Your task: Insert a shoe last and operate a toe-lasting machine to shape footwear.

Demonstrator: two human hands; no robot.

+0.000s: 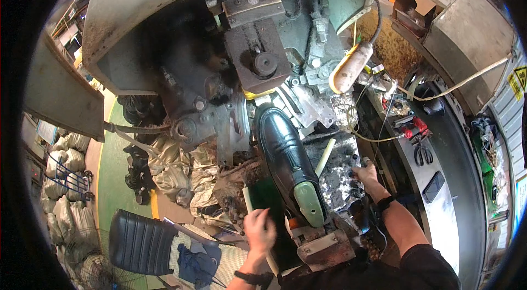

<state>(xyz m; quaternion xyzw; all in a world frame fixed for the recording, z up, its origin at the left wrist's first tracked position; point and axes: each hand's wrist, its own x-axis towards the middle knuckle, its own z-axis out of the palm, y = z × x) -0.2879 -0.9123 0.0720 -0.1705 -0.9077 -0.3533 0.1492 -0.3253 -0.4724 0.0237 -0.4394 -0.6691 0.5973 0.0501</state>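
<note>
Evidently, a black shoe on a green last sits between two hands apart from it

Both forearms come in from the lower edge, a dark band at each wrist. The left hand (259, 230) is raised at the near left of the machine (256, 48), its fingers curled inward beside a pale cream edge strip (247, 200); whether they grip anything, I cannot tell. The right hand (366, 174) reaches farther forward, the arm bent at the elbow, its fingers bent in at the right edge of the stained metal plate (338, 177), close to a small dark knob (355, 157). Whether it pinches that knob is not clear.

The black leather shoe (281, 144) lies between the hands, upper facing up, toe toward the machine's dark block and heel toward the person. The green last (310, 205) fills its opening, to the right of the left hand, with the near bracket (324, 249) just below. The right hand is well apart from the shoe, on its right side. A pale stick (325, 157) slants beside the shoe, over the plate.

Along the worktop (446, 224) at right, a red-handled tool (418, 126) lies toward the far end, then scissors (423, 154), and a dark phone (433, 187) nearer.
</note>
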